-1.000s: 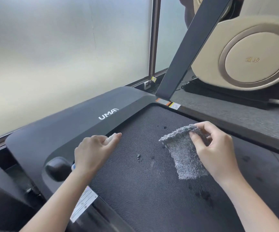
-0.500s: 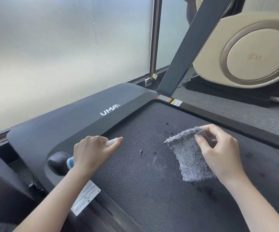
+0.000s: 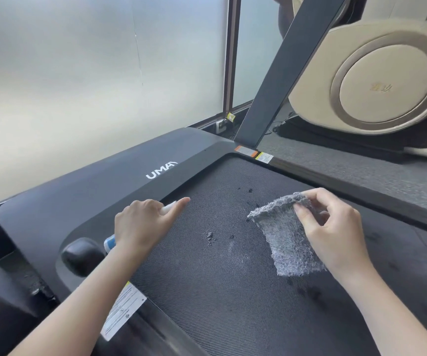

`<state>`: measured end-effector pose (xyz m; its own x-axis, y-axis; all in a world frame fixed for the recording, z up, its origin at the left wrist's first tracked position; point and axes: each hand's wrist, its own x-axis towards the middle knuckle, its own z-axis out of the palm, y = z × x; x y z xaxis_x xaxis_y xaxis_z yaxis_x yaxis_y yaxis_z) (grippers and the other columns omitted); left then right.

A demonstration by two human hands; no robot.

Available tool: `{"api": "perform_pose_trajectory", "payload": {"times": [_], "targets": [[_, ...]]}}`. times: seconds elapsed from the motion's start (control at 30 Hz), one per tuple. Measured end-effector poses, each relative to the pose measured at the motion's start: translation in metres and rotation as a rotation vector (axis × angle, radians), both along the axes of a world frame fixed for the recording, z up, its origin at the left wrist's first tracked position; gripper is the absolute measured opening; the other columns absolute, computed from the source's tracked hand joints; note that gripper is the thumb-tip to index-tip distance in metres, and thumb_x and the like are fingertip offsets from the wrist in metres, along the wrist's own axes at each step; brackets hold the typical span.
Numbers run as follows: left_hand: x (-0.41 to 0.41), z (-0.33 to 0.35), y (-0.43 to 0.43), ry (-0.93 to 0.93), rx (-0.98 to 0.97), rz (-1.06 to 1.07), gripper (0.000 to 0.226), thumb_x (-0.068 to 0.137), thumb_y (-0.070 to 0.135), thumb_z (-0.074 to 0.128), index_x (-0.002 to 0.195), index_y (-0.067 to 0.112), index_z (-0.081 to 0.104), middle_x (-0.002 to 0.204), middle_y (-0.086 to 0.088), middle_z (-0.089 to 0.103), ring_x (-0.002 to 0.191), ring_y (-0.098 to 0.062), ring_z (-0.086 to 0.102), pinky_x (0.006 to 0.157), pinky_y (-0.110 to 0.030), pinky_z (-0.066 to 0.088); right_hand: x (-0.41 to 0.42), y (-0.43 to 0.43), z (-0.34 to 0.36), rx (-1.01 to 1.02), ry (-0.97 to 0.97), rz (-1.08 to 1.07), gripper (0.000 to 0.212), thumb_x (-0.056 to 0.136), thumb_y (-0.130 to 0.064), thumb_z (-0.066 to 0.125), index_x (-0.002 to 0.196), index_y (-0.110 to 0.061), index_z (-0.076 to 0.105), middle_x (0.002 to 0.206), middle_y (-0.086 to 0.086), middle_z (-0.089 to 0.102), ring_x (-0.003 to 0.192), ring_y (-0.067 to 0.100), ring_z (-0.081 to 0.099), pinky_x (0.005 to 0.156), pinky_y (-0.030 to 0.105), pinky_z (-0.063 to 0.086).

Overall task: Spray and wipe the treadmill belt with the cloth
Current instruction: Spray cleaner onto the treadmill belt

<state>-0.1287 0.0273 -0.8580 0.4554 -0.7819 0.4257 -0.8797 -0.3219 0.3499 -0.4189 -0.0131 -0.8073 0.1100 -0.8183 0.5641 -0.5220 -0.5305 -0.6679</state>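
Observation:
The dark textured treadmill belt (image 3: 207, 291) fills the lower middle of the view. Small grey crumbs of dirt (image 3: 209, 236) lie on it between my hands. My left hand (image 3: 143, 224) grips a small spray bottle (image 3: 110, 242) with a white top and blue label, the forefinger stretched along its nozzle over the belt's left edge. My right hand (image 3: 335, 235) pinches the top edge of a grey fluffy cloth (image 3: 284, 240), which hangs down to the belt on the right side.
The treadmill's black front cover (image 3: 91, 199) with a white logo lies ahead, a round black knob (image 3: 81, 253) at its left. A slanted upright post (image 3: 284, 73) rises at the back. A beige massage chair (image 3: 374, 78) stands right. Frosted glass (image 3: 91, 73) is behind.
The view has shifted slightly. Both hands stay almost in place; the cloth in my right hand hangs a little further right, and the bottle's blue label shows under my left wrist.

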Motion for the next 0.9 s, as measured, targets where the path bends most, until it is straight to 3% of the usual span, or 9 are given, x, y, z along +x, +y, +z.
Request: {"api": "perform_pose_trajectory", "payload": {"times": [0.2,0.37,0.5,0.6,0.73,0.9], "targets": [[-0.012,0.007,-0.043,0.026,-0.02,0.001,0.064,0.081,0.065,0.034,0.043,0.014,0.035,0.045,-0.002,0.046,0.053,-0.025,0.054,0.054,-0.028,0.034,0.002,-0.016,-0.004,0.018,0.006,0.007,0.009,0.083,-0.009,0.066,0.079,-0.017,0.064,0.071,-0.009,0.064,0.071,0.001,0.054,0.058,0.008,0.038],[-0.023,0.007,-0.079,0.07,-0.01,0.015,0.06,0.085,0.057,0.041,0.044,0.013,0.038,0.047,-0.003,0.047,0.057,-0.028,0.055,0.057,-0.03,0.037,0.006,-0.035,-0.003,0.034,-0.016,0.011,0.007,0.082,-0.007,0.066,0.078,-0.012,0.064,0.066,-0.007,0.062,0.064,-0.002,0.052,0.056,0.008,0.036],[-0.033,0.013,-0.111,0.053,0.011,-0.001,0.077,0.084,0.076,0.034,0.047,0.01,0.044,0.054,-0.006,0.058,0.061,-0.027,0.059,0.062,-0.031,0.043,0.005,-0.049,-0.002,0.033,-0.017,0.021,0.008,0.083,-0.006,0.065,0.078,-0.012,0.064,0.065,-0.004,0.062,0.068,0.003,0.052,0.057,0.009,0.037],[-0.043,0.022,-0.141,0.043,0.042,0.006,0.083,0.08,0.084,0.029,0.048,0.01,0.046,0.058,-0.006,0.058,0.063,-0.026,0.057,0.062,-0.032,0.042,-0.003,-0.058,-0.004,0.038,-0.029,0.014,0.008,0.083,-0.008,0.065,0.078,-0.014,0.064,0.061,-0.011,0.058,0.062,-0.002,0.052,0.055,0.007,0.037],[-0.059,0.03,-0.185,0.071,0.01,-0.007,0.061,0.086,0.063,0.04,0.053,0.012,0.046,0.064,-0.007,0.057,0.07,-0.03,0.054,0.064,-0.032,0.037,-0.015,-0.071,-0.009,0.033,-0.022,-0.015,0.011,0.082,-0.008,0.066,0.077,-0.017,0.063,0.06,-0.013,0.057,0.062,-0.004,0.053,0.055,0.005,0.036],[-0.079,0.033,-0.229,0.063,-0.047,-0.061,0.055,0.087,0.053,0.04,0.051,0.012,0.044,0.056,-0.004,0.047,0.069,-0.031,0.053,0.064,-0.032,0.036,-0.032,-0.086,-0.01,0.024,-0.041,-0.044,0.013,0.082,-0.007,0.066,0.077,-0.019,0.064,0.065,-0.01,0.062,0.065,-0.002,0.055,0.056,0.005,0.037]]}}
